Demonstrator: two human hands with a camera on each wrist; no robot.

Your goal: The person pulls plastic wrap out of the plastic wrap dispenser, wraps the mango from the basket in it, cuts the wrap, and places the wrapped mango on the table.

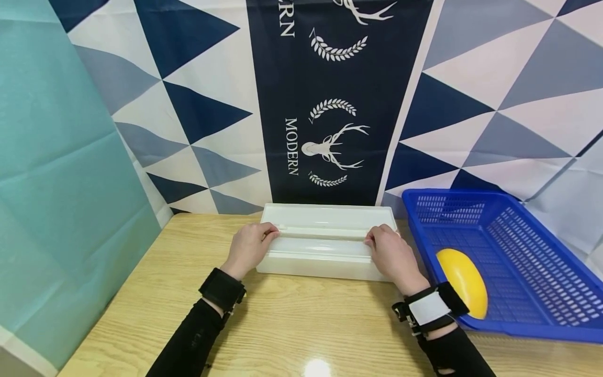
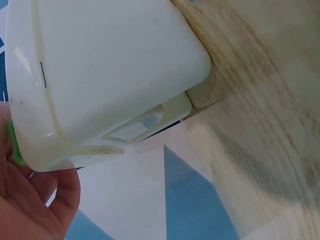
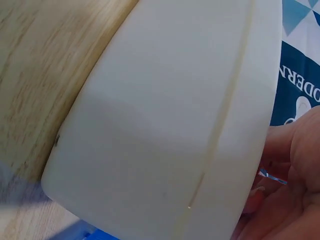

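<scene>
A long white plastic box [image 1: 325, 266] stands on the wooden table against the wall cloth, its raised white back panel [image 1: 330, 214] behind a cream strip. My left hand [image 1: 249, 246] pinches with thumb and forefinger at the box's left end. At the right end, my right hand [image 1: 391, 254] pinches in the same way. A glossy band [image 1: 320, 246] runs between them. In the left wrist view, a small green piece [image 2: 15, 145] shows by the fingers at the box's rounded edge. In the right wrist view, curled fingers [image 3: 280, 150] sit behind the box's edge, partly hidden by it.
A blue perforated basket [image 1: 509, 327] stands to the right, close to my right forearm, with a yellow rounded object [image 1: 464, 283] in it. A patterned cloth [image 1: 330, 131] hangs behind the wooden table [image 1: 301, 319]. Teal cloth [image 1: 70, 183] borders the left side.
</scene>
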